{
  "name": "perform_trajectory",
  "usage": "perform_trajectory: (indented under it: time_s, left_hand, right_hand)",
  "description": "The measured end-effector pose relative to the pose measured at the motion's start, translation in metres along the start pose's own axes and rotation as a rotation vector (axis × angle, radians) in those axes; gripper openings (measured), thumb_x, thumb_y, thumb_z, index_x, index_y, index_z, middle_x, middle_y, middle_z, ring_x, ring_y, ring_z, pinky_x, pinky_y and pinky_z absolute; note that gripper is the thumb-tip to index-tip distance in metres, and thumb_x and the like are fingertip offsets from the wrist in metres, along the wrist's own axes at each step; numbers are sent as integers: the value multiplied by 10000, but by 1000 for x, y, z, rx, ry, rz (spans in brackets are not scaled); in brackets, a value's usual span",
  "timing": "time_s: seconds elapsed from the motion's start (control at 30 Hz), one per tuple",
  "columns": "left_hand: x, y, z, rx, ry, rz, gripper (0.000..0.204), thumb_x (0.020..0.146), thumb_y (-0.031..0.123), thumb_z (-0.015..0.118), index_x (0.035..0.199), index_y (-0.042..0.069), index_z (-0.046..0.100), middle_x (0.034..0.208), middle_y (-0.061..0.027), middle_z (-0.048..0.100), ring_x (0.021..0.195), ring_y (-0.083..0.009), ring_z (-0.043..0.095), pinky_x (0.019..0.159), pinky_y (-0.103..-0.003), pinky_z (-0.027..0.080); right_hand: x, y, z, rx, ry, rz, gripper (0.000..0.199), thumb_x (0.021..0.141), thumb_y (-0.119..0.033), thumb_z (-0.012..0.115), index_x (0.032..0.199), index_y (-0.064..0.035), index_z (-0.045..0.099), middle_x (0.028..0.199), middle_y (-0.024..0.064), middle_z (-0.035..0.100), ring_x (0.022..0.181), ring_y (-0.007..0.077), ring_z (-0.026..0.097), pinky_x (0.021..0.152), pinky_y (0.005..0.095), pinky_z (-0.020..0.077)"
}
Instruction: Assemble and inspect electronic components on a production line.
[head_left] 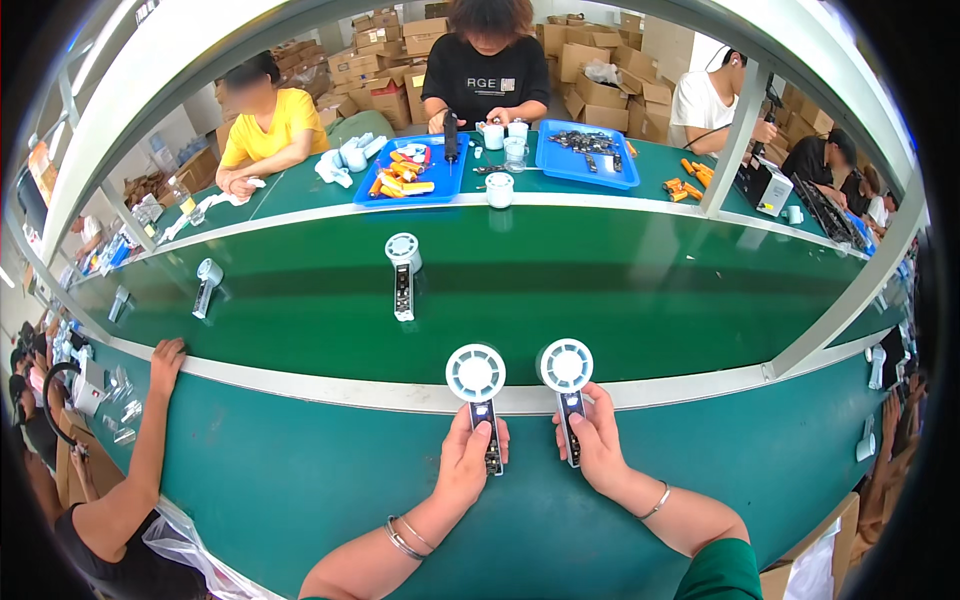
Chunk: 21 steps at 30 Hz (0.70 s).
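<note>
Two light-blue handheld fans are held upright side by side over the near green table [380, 500]. My left hand [464, 458] is closed round the handle of the left fan [475, 373], with the thumb on its dark open front. The right fan [566, 365] is gripped the same way by my right hand [600, 450]. Circuit parts show along both open handles, with a small bright spot near the top of each. Both round heads are apart from each other and overlap the pale rail [350, 393] in view.
A green conveyor belt [600, 290] carries another open fan [403, 280] and more at left. Beyond it, co-workers sit by a blue tray [440, 195] of orange cells and a blue tray [620, 180] of dark parts. Metal posts [825, 300] stand right; a co-worker's arm [150, 430] rests left.
</note>
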<state>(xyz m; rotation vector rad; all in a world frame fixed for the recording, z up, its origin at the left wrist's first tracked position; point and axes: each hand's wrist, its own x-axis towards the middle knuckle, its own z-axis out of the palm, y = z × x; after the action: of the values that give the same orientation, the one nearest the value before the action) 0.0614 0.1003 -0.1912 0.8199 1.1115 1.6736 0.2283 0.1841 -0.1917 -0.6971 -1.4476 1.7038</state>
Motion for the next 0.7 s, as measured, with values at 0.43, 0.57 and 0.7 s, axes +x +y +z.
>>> perform_trajectory:
  time_s: [0.43,0.57,0.7]
  left_hand:
    - [-3,0,2,55,-55,98,241,951,246,423,1055,29,416,827,-87,547,635,-128,532,559,-245,455]
    - [-6,-1,1,75,-39,142,280,944,206,408,1151,18,392,849,-89,549,655,-130,535,578,-249,462]
    - [-6,-1,2,98,-38,205,312,941,199,410,1190,13,381,860,-89,553,661,-130,535,584,-251,464]
  right_hand:
    - [-4,-3,3,-76,13,-107,429,902,-58,359,1310,-67,226,946,118,502,668,121,502,532,244,459]
    - [-6,-3,4,-63,11,-193,481,880,-64,374,1330,-50,203,957,130,494,680,125,503,549,246,463]
    - [-7,1,3,-79,7,-273,520,868,-73,389,1345,-36,185,952,134,492,687,128,503,557,248,464]
